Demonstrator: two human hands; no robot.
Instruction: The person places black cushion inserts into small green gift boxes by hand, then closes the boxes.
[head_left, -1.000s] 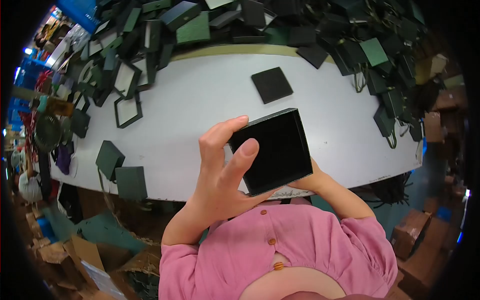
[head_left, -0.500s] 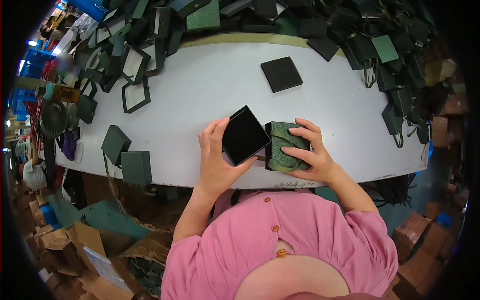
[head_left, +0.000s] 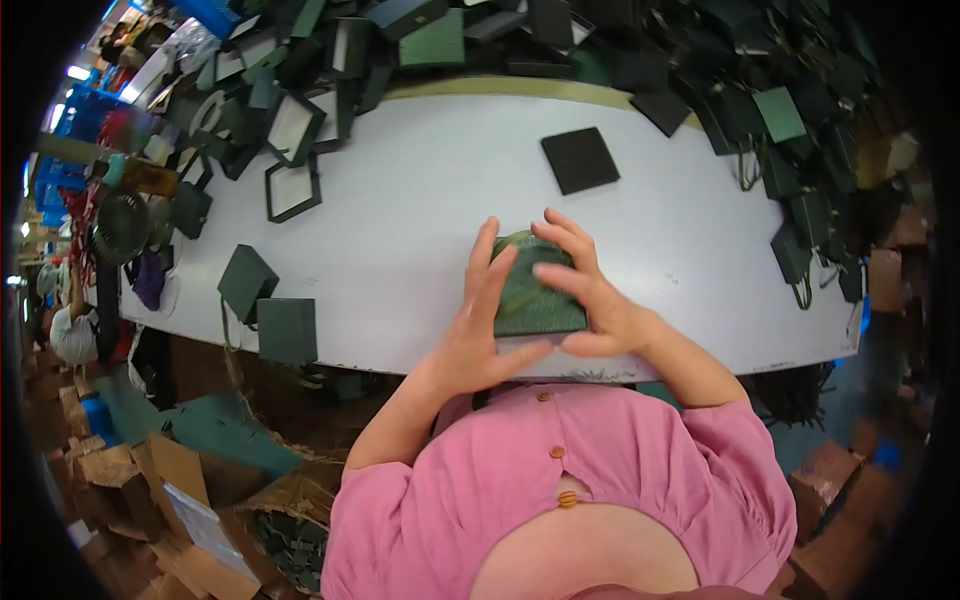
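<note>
A small green gift box [head_left: 542, 312] with a ribbon across its top lies between my hands near the table's front edge. My left hand [head_left: 478, 325] holds its left side, fingers stretched up along it and thumb at the near edge. My right hand [head_left: 605, 305] grips it from the right, with fingertips over the top. Some of the box is hidden by my fingers. Beyond it, a flat black square piece [head_left: 580, 160] lies alone on the white table [head_left: 420, 210].
Two dark green boxes [head_left: 287, 330] stand at the table's left front edge. Piles of dark boxes and lids [head_left: 430, 40] line the far side, and more boxes with ribbons [head_left: 790, 190] crowd the right. Open cardboard cartons [head_left: 190, 490] stand on the floor at lower left.
The open black-lined box part in my left hand no longer shows separately. Both hands have come together around the green box, which has shifted left and turned.
</note>
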